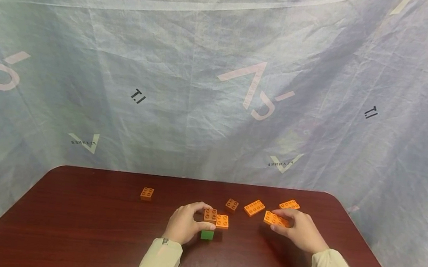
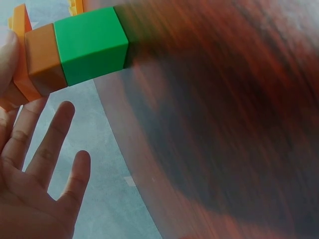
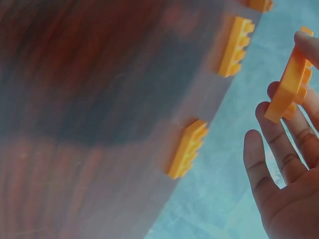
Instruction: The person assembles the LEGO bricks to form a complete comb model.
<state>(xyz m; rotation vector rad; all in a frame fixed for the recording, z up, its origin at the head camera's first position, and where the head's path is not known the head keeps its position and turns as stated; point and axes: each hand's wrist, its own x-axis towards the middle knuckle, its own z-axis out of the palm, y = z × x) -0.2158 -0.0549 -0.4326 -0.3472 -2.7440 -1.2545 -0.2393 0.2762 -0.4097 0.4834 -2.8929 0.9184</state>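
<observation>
My left hand (image 1: 182, 222) grips a small upright stack of toy building bricks between thumb and fingers. On top of the stack is a brown brick (image 1: 210, 214), over a flat orange brick (image 1: 223, 222) that juts out to the right. Below that, the left wrist view shows another brown brick (image 2: 46, 59) and a green block (image 2: 92, 45) at the bottom. To the right, my right hand (image 1: 300, 229) pinches a loose flat orange brick (image 1: 277, 220) by its long sides, studs up, raised over the table.
Behind the hands on the dark red table (image 1: 103, 236) lie a brown brick (image 1: 147, 194) at left, another brown brick (image 1: 231, 205) near the middle, and two flat orange bricks, one (image 1: 254, 208) beside it and one (image 1: 290, 205) farther right. A grey cloth (image 1: 179, 147) hangs behind the table.
</observation>
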